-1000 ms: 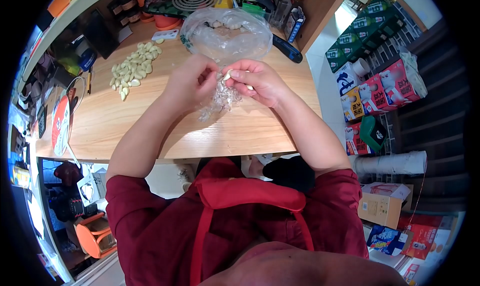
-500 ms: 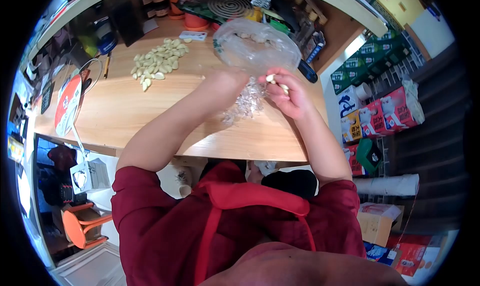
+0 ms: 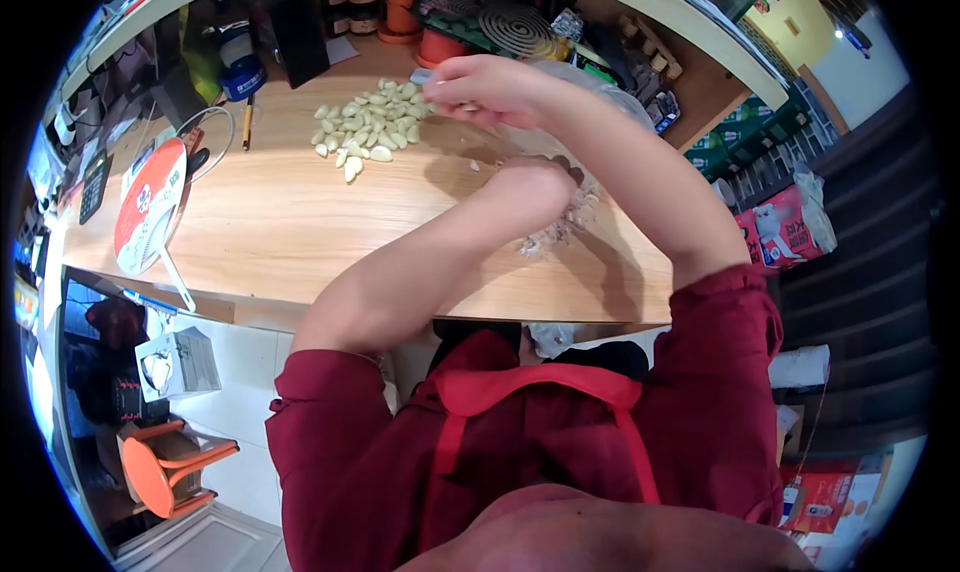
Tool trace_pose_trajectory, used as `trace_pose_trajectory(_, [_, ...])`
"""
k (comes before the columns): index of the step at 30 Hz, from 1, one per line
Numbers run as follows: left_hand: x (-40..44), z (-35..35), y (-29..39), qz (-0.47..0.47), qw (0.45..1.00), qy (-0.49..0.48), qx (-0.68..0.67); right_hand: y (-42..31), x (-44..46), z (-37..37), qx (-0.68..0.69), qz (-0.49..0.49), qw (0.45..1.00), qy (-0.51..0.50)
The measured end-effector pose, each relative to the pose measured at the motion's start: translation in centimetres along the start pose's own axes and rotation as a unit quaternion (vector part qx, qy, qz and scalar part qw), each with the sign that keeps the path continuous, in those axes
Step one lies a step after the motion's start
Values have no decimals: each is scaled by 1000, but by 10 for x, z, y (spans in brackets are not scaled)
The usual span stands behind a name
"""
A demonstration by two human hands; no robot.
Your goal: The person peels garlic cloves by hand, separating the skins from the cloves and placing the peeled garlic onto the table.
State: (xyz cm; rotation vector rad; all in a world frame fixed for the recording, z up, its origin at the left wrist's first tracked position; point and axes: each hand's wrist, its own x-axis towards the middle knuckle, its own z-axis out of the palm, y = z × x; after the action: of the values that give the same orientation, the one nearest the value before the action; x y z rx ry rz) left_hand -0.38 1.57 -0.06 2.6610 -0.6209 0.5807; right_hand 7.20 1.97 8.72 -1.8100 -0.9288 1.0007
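Note:
Peeled garlic cloves [image 3: 365, 124] lie in a loose pile on the wooden table [image 3: 330, 232]. My right hand [image 3: 482, 89] is just beyond the pile's right edge, fingers curled round garlic cloves that show only a little between them. Below it, my left hand [image 3: 540, 184] is low over the table beside a heap of papery garlic skins [image 3: 552, 234]. Its fingers are bent and mostly hidden by the back of the hand, so what they hold cannot be made out. Behind my right forearm, a clear plastic bag [image 3: 622, 100] is largely covered.
At the left lie a red and white hand fan [image 3: 150, 207], a pencil [image 3: 247, 122] and a calculator [image 3: 95, 187]. Along the back stand a blue-lidded jar [image 3: 240, 72], orange pots [image 3: 440, 47] and a mosquito coil [image 3: 520, 27]. A shelf edge overhangs the back.
My right hand has moved left from the skins to the garlic pile, its arm now crossing above the left. My left hand has shifted slightly right and down in view. The whole view has turned a little.

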Motion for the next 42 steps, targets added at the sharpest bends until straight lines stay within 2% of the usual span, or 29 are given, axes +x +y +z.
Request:
trace_pose_trajectory(3, [6, -4, -1, -29, 999, -39, -23, 8, 71, 13, -89, 12, 995, -35])
trace_pose_trajectory(4, [6, -4, -2, 1, 999, 46, -9, 12, 92, 15, -128, 18, 991, -44])
trace_pose_trajectory(6, [7, 5, -5, 69, 974, 215, 11, 10, 122, 24, -337, 20, 941, 14])
trace_pose_trajectory(9, [11, 21, -15, 97, 957, 261, -80, 15, 165, 31, -541, -41, 840, -16])
trace_pose_trajectory(11, [11, 23, -16, 84, 958, 251, -111, 31, 195, 38, -614, -82, 785, -3])
trace_pose_trajectory(13, [10, 22, -15, 66, 960, 237, -136, 22, 178, 44, -642, -80, 763, 3])
trace_pose_trajectory(15, [10, 19, -14, 47, 961, 219, -159, 6, 150, 59, -627, -40, 778, 3])
trace_pose_trajectory(18, [9, 13, -8, -10, 967, 164, -193, 7, 130, 58, -578, -86, 812, 19])
trace_pose_trajectory(21, [8, 3, -1, -127, 969, 43, -206, 16, 107, 38, -588, -237, 768, 93])
trace_pose_trajectory(23, [10, 1, -1, -121, 981, -18, -148, 10, 59, 17, -503, -300, 805, 91])
trace_pose_trajectory(25, [5, 2, -10, -7, 1000, -9, -20, -2, 3, -8, -488, -235, 838, 58])
trace_pose_trajectory(26, [3, 2, -13, 49, 998, -4, 44, -1, -20, -23, -465, -166, 868, 56])
trace_pose_trajectory(27, [0, 1, -9, 47, 996, 70, 22, 1, -39, -39, -438, -95, 892, 54])
trace_pose_trajectory(28, [1, 3, -10, 54, 995, 87, 17, 13, -51, -56, -407, -58, 908, 78])
trace_pose_trajectory(29, [3, 6, -12, 61, 993, 105, 11, 28, -56, -74, -435, 33, 891, 126])
trace_pose_trajectory(32, [4, 9, -8, 58, 993, 105, 11, 84, -51, -102, -600, 113, 771, 184])
trace_pose_trajectory(33, [5, 8, -8, 52, 994, 100, 18, 71, -58, -91, -593, 145, 776, 161])
trace_pose_trajectory(36, [5, 11, -13, 34, 996, 75, 19, 67, -67, -84, -442, 103, 853, 257])
trace_pose_trajectory(39, [4, 12, -20, 40, 994, 97, 20, 112, -30, -126, -605, 146, 751, 219])
trace_pose_trajectory(42, [5, 9, -19, 47, 993, 107, 8, 123, -19, -135, -641, 182, 709, 229])
